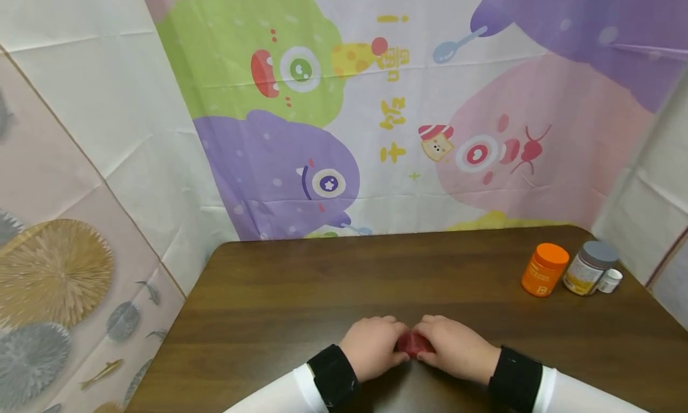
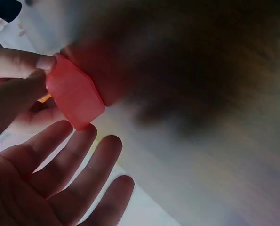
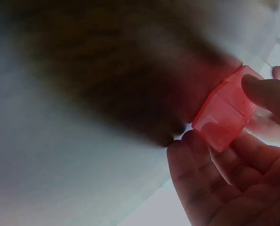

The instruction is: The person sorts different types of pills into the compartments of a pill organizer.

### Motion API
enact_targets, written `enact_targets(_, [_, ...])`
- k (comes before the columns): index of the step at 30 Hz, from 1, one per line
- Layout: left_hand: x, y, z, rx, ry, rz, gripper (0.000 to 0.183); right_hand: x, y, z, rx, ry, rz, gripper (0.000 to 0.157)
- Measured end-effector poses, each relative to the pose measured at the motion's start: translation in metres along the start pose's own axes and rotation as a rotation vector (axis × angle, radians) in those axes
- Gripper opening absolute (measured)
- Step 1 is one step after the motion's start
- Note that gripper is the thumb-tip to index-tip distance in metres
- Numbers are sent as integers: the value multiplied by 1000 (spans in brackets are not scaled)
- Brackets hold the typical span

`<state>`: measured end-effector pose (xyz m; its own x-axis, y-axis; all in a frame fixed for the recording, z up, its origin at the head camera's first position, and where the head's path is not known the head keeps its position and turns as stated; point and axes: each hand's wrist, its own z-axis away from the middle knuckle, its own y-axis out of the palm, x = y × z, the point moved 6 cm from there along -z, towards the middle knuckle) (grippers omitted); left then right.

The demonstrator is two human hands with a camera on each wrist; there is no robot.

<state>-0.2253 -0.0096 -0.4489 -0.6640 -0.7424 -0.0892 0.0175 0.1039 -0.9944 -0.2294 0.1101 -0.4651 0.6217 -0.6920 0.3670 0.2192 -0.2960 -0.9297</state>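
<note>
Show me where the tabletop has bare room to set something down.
Bare table: left of the left hand; beyond the red piece up to the printed cloth. Crowded: the far right corner, with orange jar, grey-lidded jar and small white bottle.

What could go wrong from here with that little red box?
The red box looks smooth, so it might slip from the fingers. The left hand and right hand both grip it; an uneven pull could twist it free. Away from the hands, the orange bottle stands close beside the grey-lidded bottle, so an arm bumping one might topple both.
</note>
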Motion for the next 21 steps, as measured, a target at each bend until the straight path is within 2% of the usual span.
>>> enact_targets(6, [5, 3, 2, 2, -32, 4, 28, 3, 3, -7, 20, -16, -20, 23])
enact_targets(10, [3, 6, 2, 5, -47, 17, 26, 1, 4, -6, 37, -20, -41, 23])
enact_targets(21, [5, 7, 2, -24, -20, 82, 16, -1, 3, -7, 34, -53, -34, 20])
